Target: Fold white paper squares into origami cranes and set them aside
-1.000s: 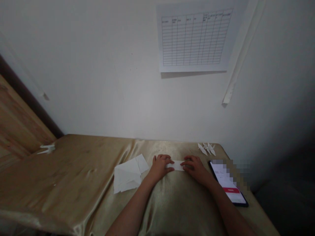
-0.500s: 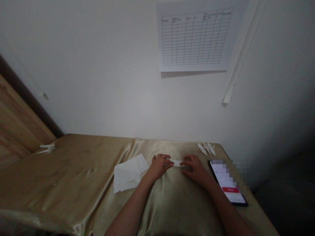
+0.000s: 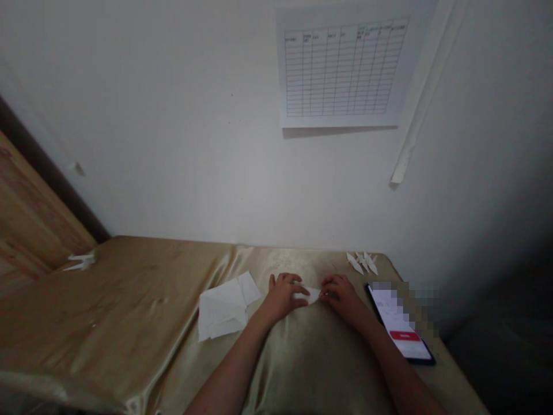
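Note:
A small piece of folded white paper (image 3: 311, 295) lies on the cloth between my two hands, its shape now partly a slanted point. My left hand (image 3: 285, 292) holds the paper's left part against the table, with thumb and forefinger at its two edges. At the right end, the bent fingers of my right hand (image 3: 339, 293) pinch the paper's tip. Both hands cover parts of the paper, so its full outline is hidden.
Loose white paper sheets (image 3: 222, 305) overlap left of my hands. Several small folded paper cranes (image 3: 363, 263) sit at the back right, above a phone (image 3: 404, 328) with a lit screen. Another folded paper piece (image 3: 82, 261) lies far left. A gold cloth (image 3: 129, 311) covers the table.
The folded paper looked like a flat strip and now shows a wider, slanted shape. My left thumb and forefinger have spread apart; my right fingers have drawn together on the paper's end.

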`<action>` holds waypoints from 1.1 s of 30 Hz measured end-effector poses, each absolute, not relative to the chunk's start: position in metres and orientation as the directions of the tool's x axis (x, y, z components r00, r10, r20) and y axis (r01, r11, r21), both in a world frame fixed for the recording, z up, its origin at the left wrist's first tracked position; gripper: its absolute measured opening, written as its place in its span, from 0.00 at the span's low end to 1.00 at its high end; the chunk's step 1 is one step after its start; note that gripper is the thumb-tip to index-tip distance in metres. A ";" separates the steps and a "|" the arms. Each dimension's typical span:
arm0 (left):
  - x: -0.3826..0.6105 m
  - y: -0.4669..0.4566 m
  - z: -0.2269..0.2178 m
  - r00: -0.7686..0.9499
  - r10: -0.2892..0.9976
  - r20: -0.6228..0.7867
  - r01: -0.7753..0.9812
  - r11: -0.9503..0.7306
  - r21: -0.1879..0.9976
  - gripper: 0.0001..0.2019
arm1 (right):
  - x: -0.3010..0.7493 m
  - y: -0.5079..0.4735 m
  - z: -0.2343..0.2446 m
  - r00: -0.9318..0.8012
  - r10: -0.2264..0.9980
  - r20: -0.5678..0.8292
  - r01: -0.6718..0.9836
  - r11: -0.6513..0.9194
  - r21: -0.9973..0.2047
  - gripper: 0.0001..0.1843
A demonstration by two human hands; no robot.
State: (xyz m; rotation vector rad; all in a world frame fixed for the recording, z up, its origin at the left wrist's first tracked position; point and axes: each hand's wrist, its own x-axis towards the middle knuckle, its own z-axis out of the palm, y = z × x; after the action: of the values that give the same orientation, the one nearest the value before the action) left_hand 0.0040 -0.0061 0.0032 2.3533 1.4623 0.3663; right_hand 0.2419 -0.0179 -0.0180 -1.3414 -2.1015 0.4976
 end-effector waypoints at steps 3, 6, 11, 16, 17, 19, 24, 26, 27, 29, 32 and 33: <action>0.007 -0.009 0.002 0.434 0.899 0.054 0.813 -0.417 0.406 0.14 | 0.241 -0.016 -0.016 -0.318 0.913 0.256 0.699 0.408 -0.587 0.08; 0.008 -0.010 0.002 0.416 0.907 0.058 0.816 -0.401 0.416 0.13 | 0.241 -0.015 -0.020 -0.301 0.921 0.245 0.724 0.388 -0.570 0.07; 0.007 -0.010 0.002 0.402 0.915 0.027 0.812 -0.371 0.450 0.10 | 0.241 -0.015 -0.026 -0.220 0.942 0.255 0.764 0.329 -0.556 0.07; 0.010 -0.010 0.003 0.379 0.925 0.015 0.819 -0.344 0.459 0.07 | 0.236 -0.018 -0.027 -0.132 0.955 0.266 0.789 0.263 -0.555 0.08; 0.010 -0.010 0.003 0.372 0.928 0.016 0.822 -0.338 0.459 0.07 | 0.234 -0.018 -0.027 -0.123 0.955 0.268 0.794 0.257 -0.550 0.08; 0.012 -0.010 0.002 0.359 0.933 0.019 0.826 -0.327 0.459 0.08 | 0.232 -0.018 -0.028 -0.107 0.956 0.273 0.810 0.242 -0.534 0.08; 0.013 -0.010 0.001 0.347 0.938 0.025 0.827 -0.318 0.463 0.11 | 0.228 -0.018 -0.030 -0.082 0.961 0.263 0.856 0.203 -0.475 0.08; 0.013 -0.010 0.000 0.346 0.938 0.026 0.825 -0.318 0.468 0.12 | 0.228 -0.019 -0.029 -0.074 0.968 0.238 0.870 0.179 -0.459 0.08; 0.012 -0.009 0.000 0.345 0.938 0.027 0.825 -0.317 0.468 0.12 | 0.227 -0.019 -0.028 -0.070 0.972 0.225 0.875 0.168 -0.455 0.08; 0.012 -0.009 -0.001 0.342 0.939 0.030 0.827 -0.316 0.466 0.13 | 0.226 -0.020 -0.026 -0.064 0.977 0.205 0.879 0.153 -0.453 0.09; 0.013 -0.009 -0.001 0.339 0.940 0.033 0.825 -0.314 0.470 0.14 | 0.224 -0.021 -0.025 -0.047 0.980 0.191 0.881 0.131 -0.455 0.09; 0.013 -0.009 -0.001 0.337 0.941 0.034 0.823 -0.312 0.474 0.15 | 0.223 -0.021 -0.025 -0.037 0.982 0.188 0.881 0.121 -0.456 0.09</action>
State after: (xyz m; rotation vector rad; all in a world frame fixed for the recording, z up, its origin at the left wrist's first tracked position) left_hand 0.0125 -0.0088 -0.0007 2.2341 1.5584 0.4331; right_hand 0.2234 -0.0211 -0.0253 -1.7985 -1.9577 0.2974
